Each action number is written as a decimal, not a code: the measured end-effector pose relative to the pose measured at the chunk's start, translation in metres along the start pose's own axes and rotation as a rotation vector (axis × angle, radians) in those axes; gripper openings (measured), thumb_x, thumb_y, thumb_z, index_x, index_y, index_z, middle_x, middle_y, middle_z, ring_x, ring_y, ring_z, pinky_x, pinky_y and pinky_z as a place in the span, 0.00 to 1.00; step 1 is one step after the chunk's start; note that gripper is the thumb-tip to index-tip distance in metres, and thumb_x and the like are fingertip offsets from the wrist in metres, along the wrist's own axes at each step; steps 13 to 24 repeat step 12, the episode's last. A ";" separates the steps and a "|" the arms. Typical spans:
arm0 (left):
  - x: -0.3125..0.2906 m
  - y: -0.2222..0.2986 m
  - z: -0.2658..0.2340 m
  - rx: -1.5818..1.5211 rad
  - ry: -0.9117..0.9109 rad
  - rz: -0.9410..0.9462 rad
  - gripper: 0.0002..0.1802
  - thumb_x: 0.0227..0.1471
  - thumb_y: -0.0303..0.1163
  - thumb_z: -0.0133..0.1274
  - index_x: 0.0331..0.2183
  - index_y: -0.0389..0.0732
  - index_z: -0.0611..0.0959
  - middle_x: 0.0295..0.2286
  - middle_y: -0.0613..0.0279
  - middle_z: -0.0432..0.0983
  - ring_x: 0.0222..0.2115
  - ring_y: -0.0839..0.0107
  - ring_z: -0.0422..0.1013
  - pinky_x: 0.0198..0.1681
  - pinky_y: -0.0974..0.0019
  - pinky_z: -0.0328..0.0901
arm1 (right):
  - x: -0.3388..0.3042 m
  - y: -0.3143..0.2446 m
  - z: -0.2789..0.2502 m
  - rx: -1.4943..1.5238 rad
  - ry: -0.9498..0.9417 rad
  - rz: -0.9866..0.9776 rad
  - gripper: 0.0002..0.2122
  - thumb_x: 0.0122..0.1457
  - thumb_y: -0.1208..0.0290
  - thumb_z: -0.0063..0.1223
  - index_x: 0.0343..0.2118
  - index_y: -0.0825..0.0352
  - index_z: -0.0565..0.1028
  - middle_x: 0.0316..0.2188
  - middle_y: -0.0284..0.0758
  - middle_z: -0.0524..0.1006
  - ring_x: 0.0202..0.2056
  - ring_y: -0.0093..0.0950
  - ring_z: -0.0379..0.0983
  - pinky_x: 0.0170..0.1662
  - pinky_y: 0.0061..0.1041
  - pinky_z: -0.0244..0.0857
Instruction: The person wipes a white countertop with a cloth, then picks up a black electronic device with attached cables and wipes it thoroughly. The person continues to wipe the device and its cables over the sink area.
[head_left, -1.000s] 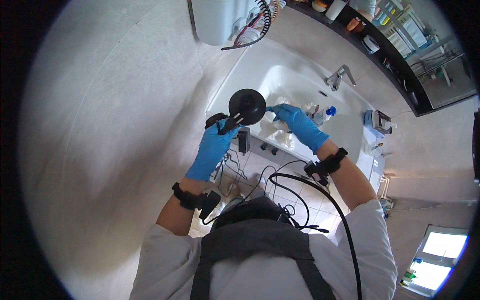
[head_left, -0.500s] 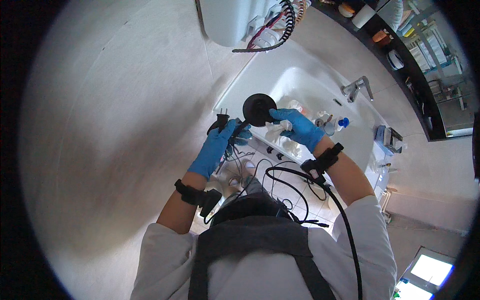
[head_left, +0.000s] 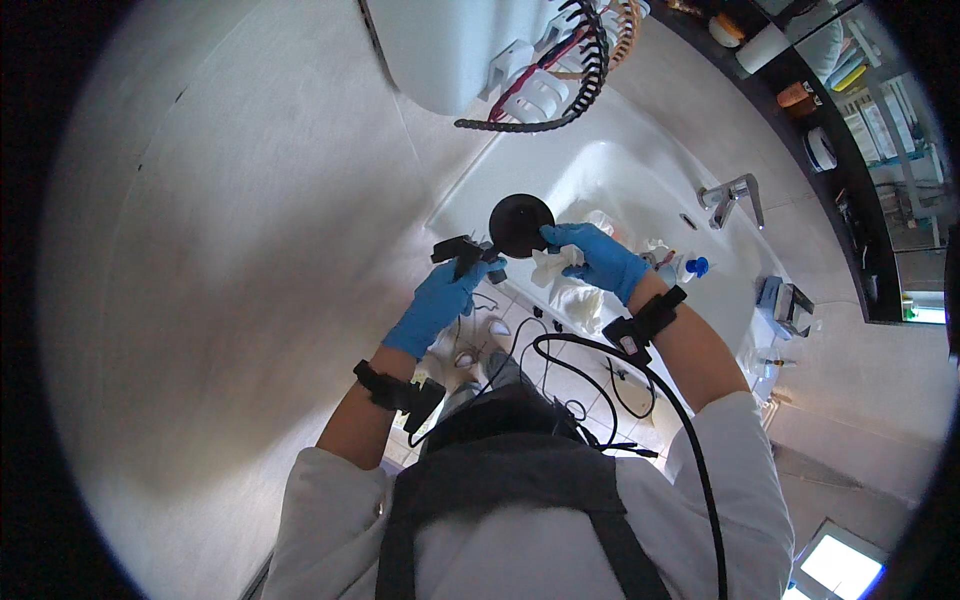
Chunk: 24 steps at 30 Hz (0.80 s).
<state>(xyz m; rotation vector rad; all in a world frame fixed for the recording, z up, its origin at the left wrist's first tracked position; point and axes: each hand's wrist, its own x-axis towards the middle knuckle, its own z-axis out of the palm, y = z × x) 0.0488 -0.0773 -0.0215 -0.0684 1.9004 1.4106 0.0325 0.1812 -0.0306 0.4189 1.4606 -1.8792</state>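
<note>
A round black disc (head_left: 521, 225), which looks like a kettle's power base, is held up over the near edge of the white basin. My blue-gloved right hand (head_left: 601, 262) pinches its right rim, with a crumpled white wipe (head_left: 556, 264) in the same fingers. To the disc's left, my gloved left hand (head_left: 440, 303) is closed round a black plug and folded cord (head_left: 462, 251). The plug's prongs do not show now, and part of the cord is hidden by the fingers.
A chrome tap (head_left: 732, 200) rises from the basin's (head_left: 470, 197) far right side. Inside the basin lie a blue-capped bottle (head_left: 692, 267) and crumpled white material. A white water heater (head_left: 450, 50) with hanging hoses is above. A dark shelf (head_left: 850, 180) holds toiletries. Black cables (head_left: 690, 440) hang near my right arm.
My left hand has turned the plug, so its prongs no longer point up in view. The disc tilts differently, its face now plainer and darker. The view has shifted slightly.
</note>
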 end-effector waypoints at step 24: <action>0.062 -0.017 0.004 0.021 0.036 0.189 0.20 0.53 0.46 0.49 0.40 0.39 0.75 0.25 0.63 0.70 0.27 0.71 0.73 0.33 0.64 0.70 | 0.020 0.009 -0.048 0.175 -0.070 -0.117 0.15 0.57 0.63 0.49 0.43 0.68 0.73 0.38 0.34 0.75 0.37 0.21 0.72 0.39 0.17 0.67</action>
